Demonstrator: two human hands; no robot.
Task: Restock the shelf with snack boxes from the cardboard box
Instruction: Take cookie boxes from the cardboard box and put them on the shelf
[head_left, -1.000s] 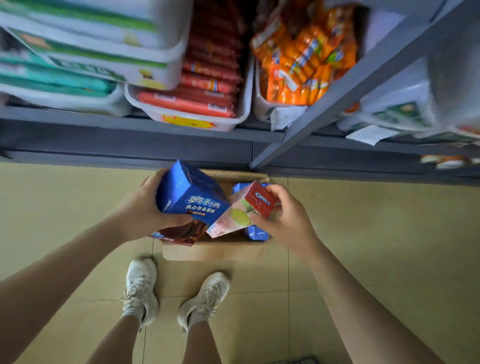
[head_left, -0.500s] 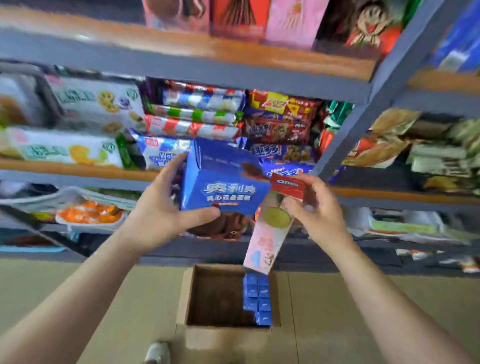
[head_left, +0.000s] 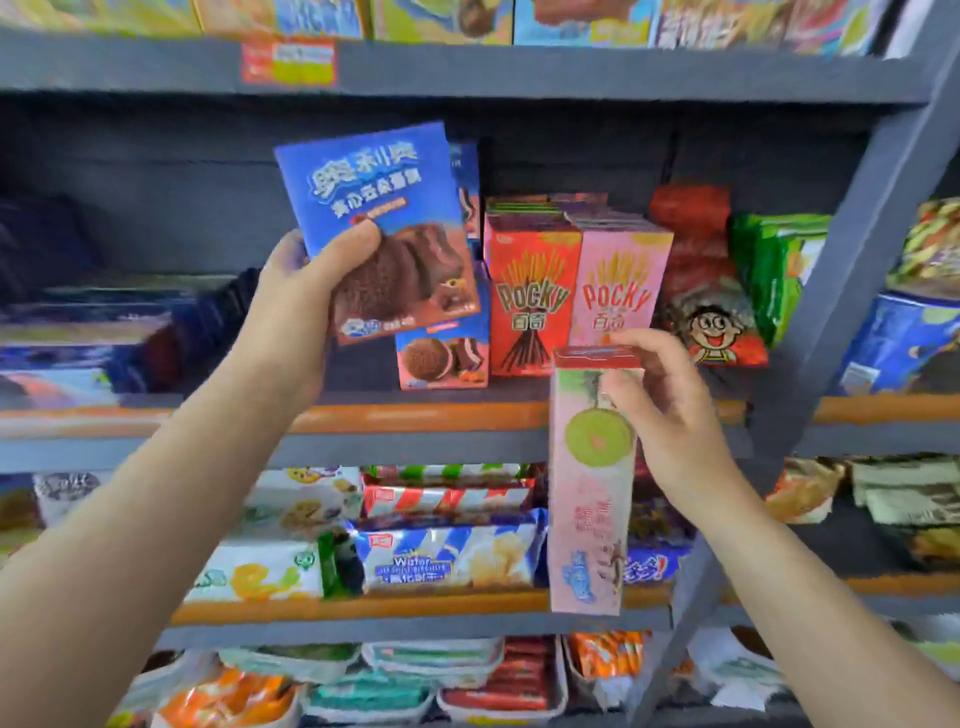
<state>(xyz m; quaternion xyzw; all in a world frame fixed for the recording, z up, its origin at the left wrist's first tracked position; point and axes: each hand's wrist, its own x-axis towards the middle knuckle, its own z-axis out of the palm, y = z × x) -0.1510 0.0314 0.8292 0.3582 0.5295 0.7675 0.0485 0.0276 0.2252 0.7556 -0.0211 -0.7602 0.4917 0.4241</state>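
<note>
My left hand (head_left: 301, 306) grips a blue Oreo cake box (head_left: 374, 218) by its lower left corner, thumb across the front, and holds it upright in front of the middle shelf (head_left: 415, 415). My right hand (head_left: 670, 410) holds a tall pink Oreo box (head_left: 592, 488) with a red top by its upper end, lower down, in front of the shelf edge. A matching blue Oreo box (head_left: 441, 358) stands on that shelf behind the raised one. The cardboard box is out of view.
Red and pink Pocky boxes (head_left: 571, 291) stand right of the Oreo box, then a red snack bag (head_left: 711, 296) and green packs (head_left: 774, 270). A grey upright post (head_left: 841, 270) slants at right. Wafer packs (head_left: 447, 556) fill the shelf below. The shelf space left of the blue boxes is dark.
My view has swung up from the floor and cardboard box to the middle shelf. Both hands have lifted their boxes, the left one up to shelf height.
</note>
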